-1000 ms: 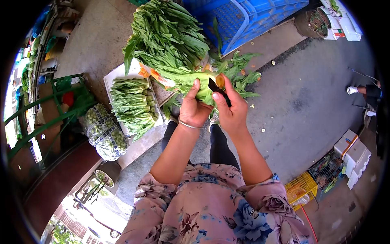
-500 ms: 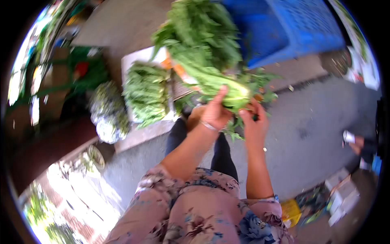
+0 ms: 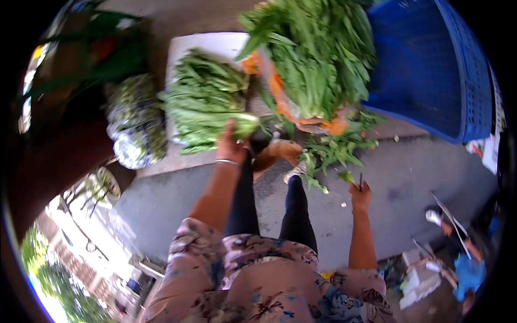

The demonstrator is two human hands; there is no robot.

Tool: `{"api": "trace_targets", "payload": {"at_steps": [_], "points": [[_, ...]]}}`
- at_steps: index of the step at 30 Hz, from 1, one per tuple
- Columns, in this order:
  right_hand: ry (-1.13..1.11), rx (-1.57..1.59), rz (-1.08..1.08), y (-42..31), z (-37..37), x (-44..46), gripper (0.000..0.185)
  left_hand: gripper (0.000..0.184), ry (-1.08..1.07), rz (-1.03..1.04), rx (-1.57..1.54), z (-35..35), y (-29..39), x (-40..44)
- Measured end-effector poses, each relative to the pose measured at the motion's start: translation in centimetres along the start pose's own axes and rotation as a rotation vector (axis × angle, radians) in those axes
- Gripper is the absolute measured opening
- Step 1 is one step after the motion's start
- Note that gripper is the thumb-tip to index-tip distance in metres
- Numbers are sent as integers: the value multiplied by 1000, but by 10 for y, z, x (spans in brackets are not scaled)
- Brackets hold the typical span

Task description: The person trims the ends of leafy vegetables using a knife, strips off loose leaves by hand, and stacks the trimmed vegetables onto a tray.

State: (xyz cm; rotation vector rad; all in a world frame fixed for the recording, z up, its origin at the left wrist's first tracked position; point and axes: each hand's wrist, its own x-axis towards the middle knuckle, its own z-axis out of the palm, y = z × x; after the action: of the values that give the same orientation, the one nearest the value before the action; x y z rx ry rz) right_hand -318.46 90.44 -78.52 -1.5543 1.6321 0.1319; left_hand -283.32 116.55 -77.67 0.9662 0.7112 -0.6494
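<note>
My left hand (image 3: pixel 230 146) is closed around the base of a head of long-leaf lettuce (image 3: pixel 215 119), which lies across the front of a neat lettuce pile (image 3: pixel 207 81) on a white board (image 3: pixel 180 46). Off to the right, over the grey floor, my right hand (image 3: pixel 361 197) is closed on a thin dark tool that looks like a small knife (image 3: pixel 360 180). A bit of green leaf (image 3: pixel 346 176) shows beside its fingers. A large heap of loose lettuce (image 3: pixel 323 59) rests on an orange and clear plastic bag (image 3: pixel 280 91) between the hands, farther away.
Trimmed leaves (image 3: pixel 339 151) litter the ledge and floor before my feet. A blue crate (image 3: pixel 463 70) stands at the right. Plastic-wrapped greens (image 3: pixel 137 121) sit left of the board, with a round container (image 3: pixel 105 185) below. Another person in blue (image 3: pixel 468 272) is at lower right.
The lettuce head that was between both hands has moved left onto the pile with my left hand. My right hand has moved away to the right. The view has shifted too.
</note>
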Motion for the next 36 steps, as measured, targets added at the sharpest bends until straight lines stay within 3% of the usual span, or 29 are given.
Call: {"api": "trace_targets", "payload": {"at_steps": [1,2,4,5,8,13,16,17,18,20,24,27,32,35,36], "points": [[-28,160,4,-13,8,-3,41,40,-36,-12,37,-34,12,26],[-60,316,8,-37,20,-6,38,50,172,-106,51,-45,28,34],[-102,554,-39,-68,56,10,30,61,309,-320,-45,-92,42,68],[-95,639,-47,-93,73,19,29,63,289,-259,65,-127,34,96],[-150,744,68,-161,113,44,33,38,155,-223,336,-35,38,55],[-212,909,398,-174,160,78,20,39,-191,-320,341,39,-26,53],[-322,1089,320,-175,160,66,18,44,-372,-324,302,71,-71,60],[-328,1246,434,-167,166,72,18,47,-444,-300,311,79,-84,60],[-329,1247,442,-167,165,70,18,47,-439,-302,315,90,-92,54],[-298,1280,396,-175,159,66,19,52,-198,-309,468,110,-100,48],[-147,1119,0,-216,134,36,31,55,-207,-338,416,111,-96,40],[-95,1106,48,-220,134,49,32,59,-197,-364,415,113,-93,38],[-62,1005,-42,-229,105,21,30,55,-333,-361,352,134,-86,10],[-27,986,-56,-242,66,-20,29,75,-520,-433,281,164,-74,-24],[-22,967,-65,-242,54,-34,29,62,-534,-445,248,169,-74,-38]]}}
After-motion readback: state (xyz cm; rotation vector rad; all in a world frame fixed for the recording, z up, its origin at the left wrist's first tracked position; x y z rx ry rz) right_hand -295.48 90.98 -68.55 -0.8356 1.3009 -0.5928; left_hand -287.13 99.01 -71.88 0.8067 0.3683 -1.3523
